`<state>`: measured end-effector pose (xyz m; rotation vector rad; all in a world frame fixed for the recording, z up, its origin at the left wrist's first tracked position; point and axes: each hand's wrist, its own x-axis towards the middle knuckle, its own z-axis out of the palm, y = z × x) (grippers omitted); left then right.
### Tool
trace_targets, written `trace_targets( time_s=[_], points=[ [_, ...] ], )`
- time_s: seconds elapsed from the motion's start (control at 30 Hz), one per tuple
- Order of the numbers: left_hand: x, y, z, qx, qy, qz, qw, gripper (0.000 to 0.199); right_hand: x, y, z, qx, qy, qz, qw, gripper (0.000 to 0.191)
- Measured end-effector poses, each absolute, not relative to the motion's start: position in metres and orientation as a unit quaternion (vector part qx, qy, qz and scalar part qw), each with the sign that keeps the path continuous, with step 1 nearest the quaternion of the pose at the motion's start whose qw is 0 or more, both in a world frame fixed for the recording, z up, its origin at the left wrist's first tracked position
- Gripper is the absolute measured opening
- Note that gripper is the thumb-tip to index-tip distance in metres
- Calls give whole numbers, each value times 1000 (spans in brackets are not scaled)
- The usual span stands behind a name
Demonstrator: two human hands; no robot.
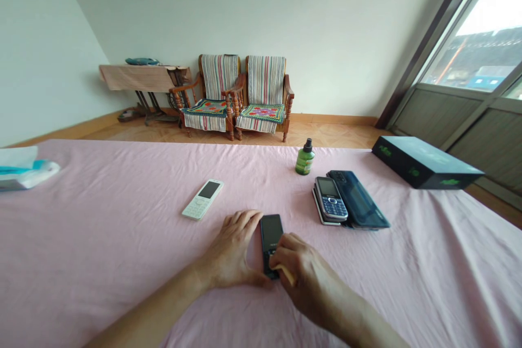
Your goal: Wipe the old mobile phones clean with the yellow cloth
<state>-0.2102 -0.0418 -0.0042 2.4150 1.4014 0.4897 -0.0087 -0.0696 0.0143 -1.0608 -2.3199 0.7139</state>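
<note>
A dark keypad phone [271, 232] lies flat on the pink-covered table, screen up. My left hand [228, 250] steadies it from the left side, with fingertips at its top corner and the thumb by its lower end. My right hand [299, 266] is closed over the phone's lower right part and hides much of the keypad. Pinched in it is a small yellowish wiping cloth [286, 272], pressed against the keys; only its edge shows. A white keypad phone [203, 199] rests at the upper left, apart from both hands.
To the right lie a blue keypad phone [330, 198] on a stack and a dark blue smartphone [359, 201]. Behind them stand a green bottle [305, 159] and a black box [424, 162]. A tissue pack [28, 174] sits at the left edge. Two chairs [261, 87] are beyond the table.
</note>
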Motion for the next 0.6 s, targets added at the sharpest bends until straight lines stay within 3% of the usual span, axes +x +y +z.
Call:
trace_targets(
  time_s=[0.3, 0.6],
  points=[
    [-212, -41, -1, 850, 481, 146, 156, 111, 18, -55, 19, -417, -817, 268, 295, 29],
    [-210, -42, 1, 844, 487, 157, 160, 110, 7, -61, 13, -425, -826, 254, 267, 27]
  ],
)
